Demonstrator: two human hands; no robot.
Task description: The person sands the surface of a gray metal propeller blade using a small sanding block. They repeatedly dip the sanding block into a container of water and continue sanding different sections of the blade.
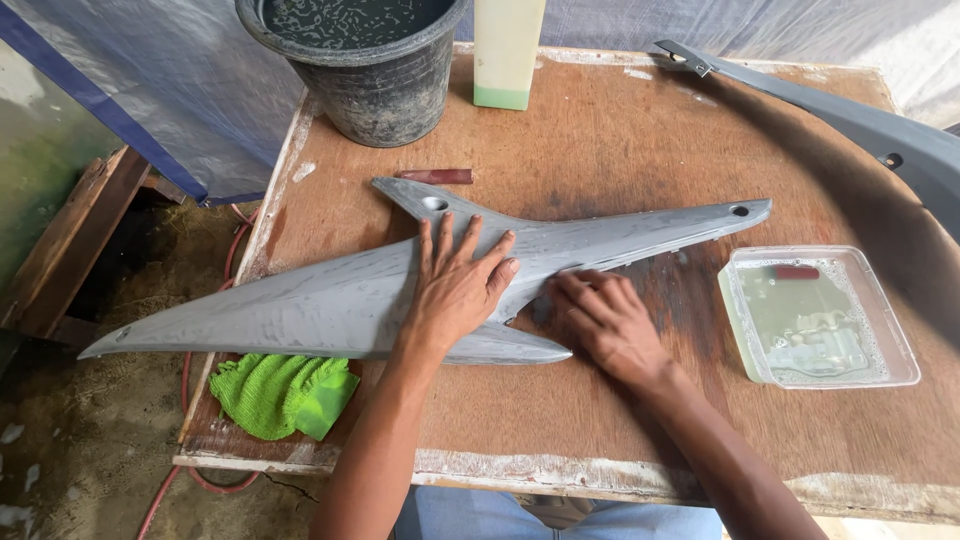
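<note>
Long grey plastic panel (330, 300) lying across the worktop (620, 130), its pointed tip overhanging the left edge. We press our left hand (458, 285) flat and open upon it; our right hand (605, 320) curls over its lower edge, possibly on something hidden. We judge it light, stiff, wet-slippery; best held mid-body.

Bucket (355, 60) and pale bottle (508, 50) cropped at top; second grey panel (860, 120) off right edge.
</note>
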